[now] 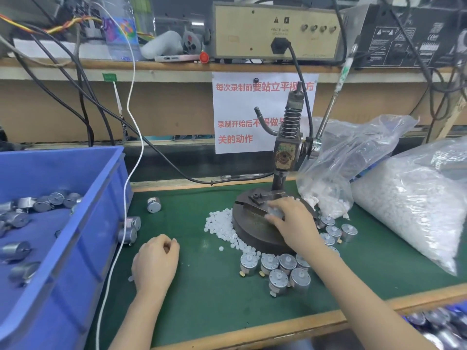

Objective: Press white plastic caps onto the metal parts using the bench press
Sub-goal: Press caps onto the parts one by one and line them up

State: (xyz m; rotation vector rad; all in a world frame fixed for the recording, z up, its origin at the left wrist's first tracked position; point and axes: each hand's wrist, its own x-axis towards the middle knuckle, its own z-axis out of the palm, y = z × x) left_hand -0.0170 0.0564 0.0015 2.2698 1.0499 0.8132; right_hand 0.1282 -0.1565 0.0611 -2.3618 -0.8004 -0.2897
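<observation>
Green bench mat (202,311) crowded. I am seeing right hand (295,223) gripping blurred metal part (275,212) on bench press (286,152) base, white caps (222,228) lying beside; left hand (155,263) curling, cannot tell if holding. Fingers (271,219) near ram (280,179) risking pinch.

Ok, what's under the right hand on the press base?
The right hand grips a blurred metal part on the press base; the hand covers most of it, so any cap is hidden.

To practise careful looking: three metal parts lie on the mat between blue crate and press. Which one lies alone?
The rearmost metal part, alone on the green mat; the other two sit together beside the blue crate.
</observation>
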